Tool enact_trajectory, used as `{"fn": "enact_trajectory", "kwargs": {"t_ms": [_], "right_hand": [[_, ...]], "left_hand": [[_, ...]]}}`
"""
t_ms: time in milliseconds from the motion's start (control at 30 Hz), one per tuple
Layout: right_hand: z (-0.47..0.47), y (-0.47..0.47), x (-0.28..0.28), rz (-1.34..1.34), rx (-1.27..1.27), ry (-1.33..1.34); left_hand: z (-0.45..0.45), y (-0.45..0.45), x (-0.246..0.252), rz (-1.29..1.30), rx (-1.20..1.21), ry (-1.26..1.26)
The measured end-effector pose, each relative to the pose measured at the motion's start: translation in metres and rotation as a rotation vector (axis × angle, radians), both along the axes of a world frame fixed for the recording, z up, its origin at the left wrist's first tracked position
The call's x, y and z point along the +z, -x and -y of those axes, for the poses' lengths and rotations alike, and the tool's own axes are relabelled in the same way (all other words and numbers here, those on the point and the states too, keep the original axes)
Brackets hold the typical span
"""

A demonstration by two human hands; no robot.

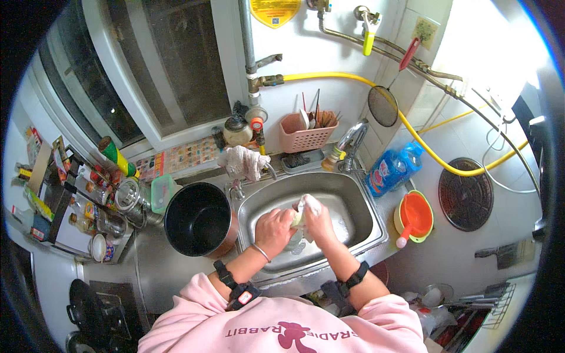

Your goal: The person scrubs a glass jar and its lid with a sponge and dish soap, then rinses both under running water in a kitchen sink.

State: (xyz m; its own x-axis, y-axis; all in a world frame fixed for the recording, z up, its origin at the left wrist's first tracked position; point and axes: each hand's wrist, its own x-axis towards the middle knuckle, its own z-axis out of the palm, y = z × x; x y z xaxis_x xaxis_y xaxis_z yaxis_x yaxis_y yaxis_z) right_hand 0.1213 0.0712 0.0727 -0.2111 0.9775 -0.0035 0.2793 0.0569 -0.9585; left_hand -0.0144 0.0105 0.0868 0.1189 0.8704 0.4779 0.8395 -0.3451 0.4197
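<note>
Both hands are together over the stainless-steel sink (353,194). My left hand (273,231) grips a small pale greenish object (298,219), mostly hidden by the fingers. Bunched in my right hand (320,223) is a soft white thing (310,204), pressed against that object; whether it is cloth or foam I cannot tell. Below the hands, a clear, glass-like shape (295,242) shows partly, close to the sink floor. The chrome faucet (351,145) stands at the sink's back right corner.
Left of the sink stands a large dark-lined pot (198,220). A draped cloth (243,162) hangs over a second tap. To the right are blue detergent bottles (390,170) and an orange ladle (415,216) in a green-rimmed bowl. A pink utensil basket (306,132) sits behind.
</note>
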Motion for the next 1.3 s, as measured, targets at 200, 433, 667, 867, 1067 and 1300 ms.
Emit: {"fn": "enact_trajectory", "kwargs": {"t_ms": [200, 433, 667, 867, 1067, 1300], "right_hand": [[-0.011, -0.021, 0.000, -0.859, 0.137, 0.552], [0.020, -0.001, -0.003, 0.080, -0.038, -0.531], [-0.002, -0.017, -0.015, -0.473, -0.170, 0.241], [0.000, 0.002, -0.011, -0.650, -0.063, 0.082], [0.015, 0.010, 0.004, -0.210, -0.051, -0.043], [0.017, 0.012, -0.007, -0.443, -0.114, 0.245]], "left_hand": [[-0.005, 0.006, -0.007, 0.165, 0.021, 0.150], [-0.012, 0.002, -0.004, 0.146, 0.055, 0.122], [-0.016, 0.011, -0.016, 0.360, 0.023, 0.374], [-0.025, 0.018, -0.043, 1.006, -0.198, 0.684], [-0.017, 0.021, -0.029, 1.067, -0.287, 0.694], [-0.025, 0.030, -0.020, 0.768, -0.248, 0.536]]}}
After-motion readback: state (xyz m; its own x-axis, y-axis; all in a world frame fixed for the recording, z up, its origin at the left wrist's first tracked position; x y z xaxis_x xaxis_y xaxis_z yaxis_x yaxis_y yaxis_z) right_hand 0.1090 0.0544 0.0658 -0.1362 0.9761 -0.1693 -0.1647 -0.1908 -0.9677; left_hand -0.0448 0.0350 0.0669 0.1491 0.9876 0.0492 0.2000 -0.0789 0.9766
